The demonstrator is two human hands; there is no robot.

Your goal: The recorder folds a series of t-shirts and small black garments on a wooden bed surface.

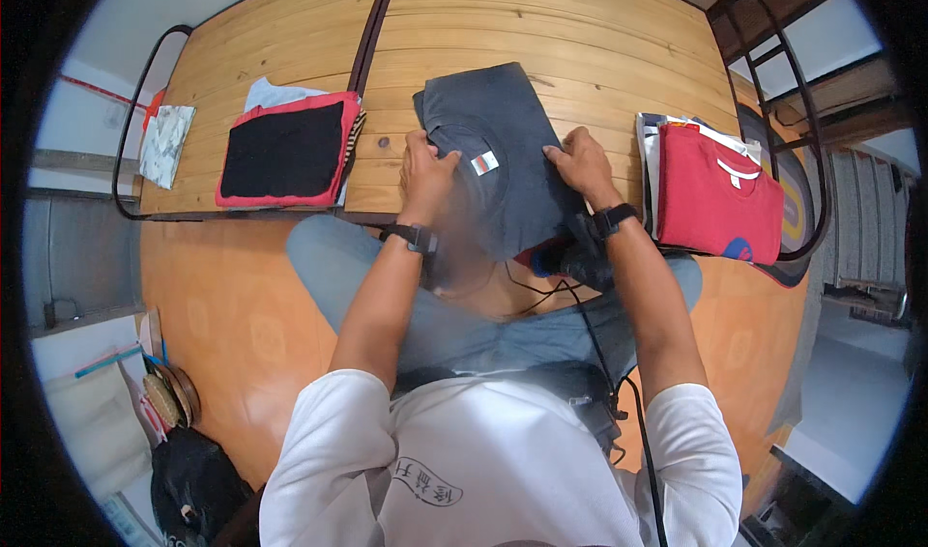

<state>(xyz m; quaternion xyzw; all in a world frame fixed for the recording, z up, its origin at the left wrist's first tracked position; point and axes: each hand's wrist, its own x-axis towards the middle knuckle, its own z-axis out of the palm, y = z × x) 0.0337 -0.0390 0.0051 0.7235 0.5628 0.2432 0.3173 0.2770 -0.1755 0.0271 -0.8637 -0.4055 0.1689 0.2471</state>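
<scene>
A dark grey T-shirt point(512, 151), folded into a long panel, lies on the wooden slatted table and hangs over its near edge toward my lap. Its round neckline and a small white label face up near the middle. My left hand point(426, 172) pinches the shirt's left side by the collar, thumb on top. On the opposite side my right hand point(583, 168) grips the right edge, its thumb lying over the cloth and the other fingers partly hidden.
A folded stack with a black garment point(280, 151) on top sits to the left, beside a pale marbled packet point(168, 146). Right, a red folded shirt point(710, 189) tops another pile near a dark metal rail point(817, 131). A black cable point(590, 325) crosses my lap.
</scene>
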